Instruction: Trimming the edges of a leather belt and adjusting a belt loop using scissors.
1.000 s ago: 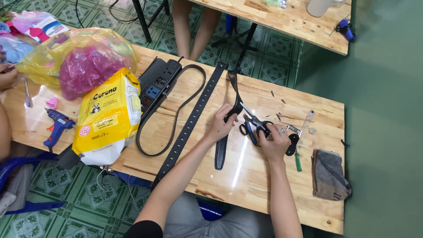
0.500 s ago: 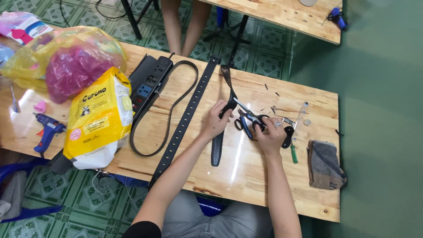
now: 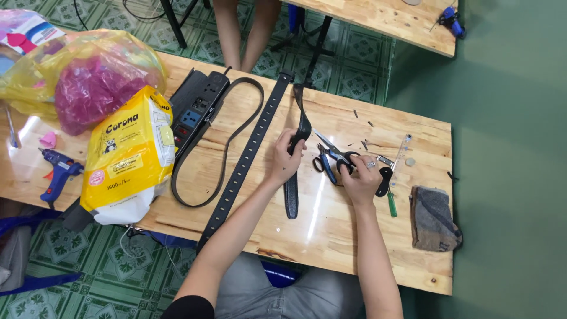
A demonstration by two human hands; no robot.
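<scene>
My left hand [image 3: 288, 158] pinches a short black belt strap [image 3: 291, 198] near its middle. The strap runs from the table's far edge down toward me. My right hand [image 3: 361, 180] rests just to the right, fingers closed on the handle of blue-and-black scissors [image 3: 328, 156] whose blades point toward the strap. A small black buckle piece [image 3: 384, 179] and a green-handled screwdriver [image 3: 392, 202] lie beside that hand. A long black belt with punched holes [image 3: 248, 156] lies diagonally to the left of my left hand.
On the wooden table [image 3: 331, 236] lie a black power strip [image 3: 196, 106], a yellow printed bag [image 3: 127, 156], a yellow plastic bag with pink stuffing [image 3: 88, 77], a blue glue gun [image 3: 56, 174] and a grey cloth [image 3: 434, 218]. Another person's legs [image 3: 236, 29] stand beyond.
Both hands stay at the strap and scissors. The view has drifted, so the table sits slightly higher and farther left in frame.
</scene>
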